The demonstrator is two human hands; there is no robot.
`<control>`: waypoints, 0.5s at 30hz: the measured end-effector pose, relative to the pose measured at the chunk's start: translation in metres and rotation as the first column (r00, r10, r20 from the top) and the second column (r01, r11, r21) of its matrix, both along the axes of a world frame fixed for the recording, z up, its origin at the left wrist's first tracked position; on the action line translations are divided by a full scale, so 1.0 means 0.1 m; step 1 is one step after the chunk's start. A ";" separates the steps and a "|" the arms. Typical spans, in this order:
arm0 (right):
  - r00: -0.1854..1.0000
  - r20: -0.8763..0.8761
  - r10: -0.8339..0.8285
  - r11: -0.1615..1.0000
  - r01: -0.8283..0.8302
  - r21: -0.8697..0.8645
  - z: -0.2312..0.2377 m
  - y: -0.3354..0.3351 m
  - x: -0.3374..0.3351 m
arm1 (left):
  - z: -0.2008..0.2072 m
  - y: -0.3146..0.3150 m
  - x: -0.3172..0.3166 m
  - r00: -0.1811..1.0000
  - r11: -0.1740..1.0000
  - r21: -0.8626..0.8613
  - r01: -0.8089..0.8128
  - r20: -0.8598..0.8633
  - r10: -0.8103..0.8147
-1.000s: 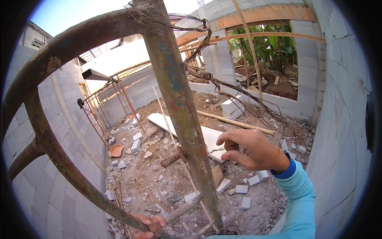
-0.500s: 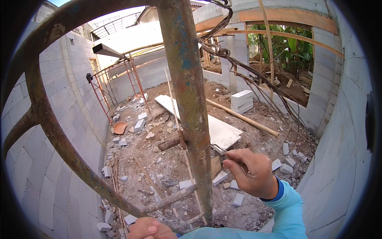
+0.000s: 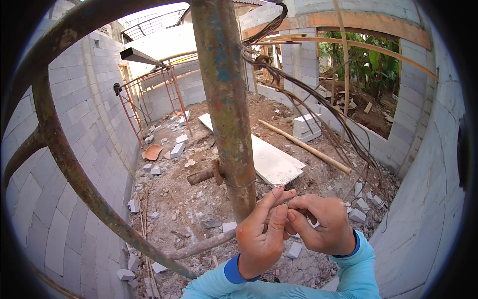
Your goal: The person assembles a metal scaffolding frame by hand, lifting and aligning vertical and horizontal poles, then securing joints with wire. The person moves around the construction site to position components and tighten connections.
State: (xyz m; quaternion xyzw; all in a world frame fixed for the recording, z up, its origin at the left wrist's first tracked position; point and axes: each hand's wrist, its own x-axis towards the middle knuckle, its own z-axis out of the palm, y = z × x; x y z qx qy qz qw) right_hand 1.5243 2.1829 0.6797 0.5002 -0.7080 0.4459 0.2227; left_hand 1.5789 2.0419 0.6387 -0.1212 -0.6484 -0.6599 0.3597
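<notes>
A thin wire (image 3: 243,186) loops around the rusty metal pole (image 3: 226,99) just under its side peg (image 3: 201,176). From the pole it runs right to my two hands, which are close together. My left hand (image 3: 260,239) is beside the pole, thumb against fingers at the wire. Touching it on the right, my right hand (image 3: 322,224) pinches with thumb and curled fingers. The wire's end is hidden between the fingers. Above, a bundle of dark wires (image 3: 271,62) is attached to the pole and hangs off to the right.
A curved rusty frame (image 3: 74,169) joins the pole on the left. Below lie a white board (image 3: 276,159), a bamboo pole (image 3: 306,147), stacked light blocks (image 3: 306,127) and rubble. Grey block walls (image 3: 64,199) stand at both sides; red scaffolding (image 3: 130,112) is farther back.
My left hand has come up from the lower left to meet the right hand at the wire. The thin stick that leaned along the pole no longer shows.
</notes>
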 end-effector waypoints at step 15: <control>0.960 0.221 0.172 0.984 -0.178 0.010 0.14 -0.04 -0.32 | 0.01 -0.01 0.08 0.971 0.968 -0.111 -0.225 0.053 0.232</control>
